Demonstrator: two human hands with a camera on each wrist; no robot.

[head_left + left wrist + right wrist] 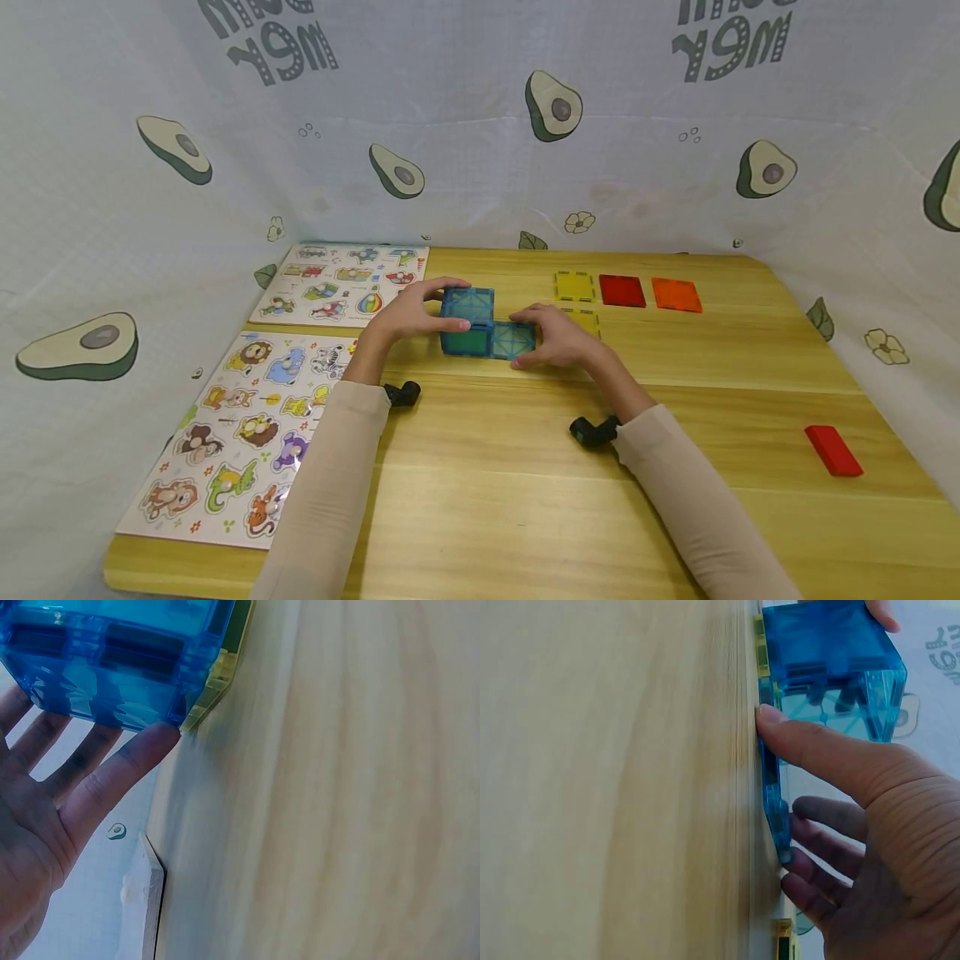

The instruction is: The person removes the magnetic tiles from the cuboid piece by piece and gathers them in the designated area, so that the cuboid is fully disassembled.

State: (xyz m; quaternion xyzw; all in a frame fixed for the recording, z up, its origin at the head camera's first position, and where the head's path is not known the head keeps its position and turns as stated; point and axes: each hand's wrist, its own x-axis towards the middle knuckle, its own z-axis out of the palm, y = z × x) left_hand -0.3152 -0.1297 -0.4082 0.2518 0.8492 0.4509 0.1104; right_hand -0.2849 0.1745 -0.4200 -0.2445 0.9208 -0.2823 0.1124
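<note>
A box of translucent blue magnetic tiles stands on the table, with a yellow edge showing along its base in the left wrist view. My left hand grips the box from the left, thumb on the near side and fingers around the back. Flat beside the box lies another blue magnetic tile, its edge against the box. My right hand holds this tile, thumb at its near edge and fingers at the outer edge in the right wrist view.
Two yellow tiles, a red tile and an orange tile lie behind and right of my right hand. A red block sits far right. Two picture puzzle boards cover the table's left side.
</note>
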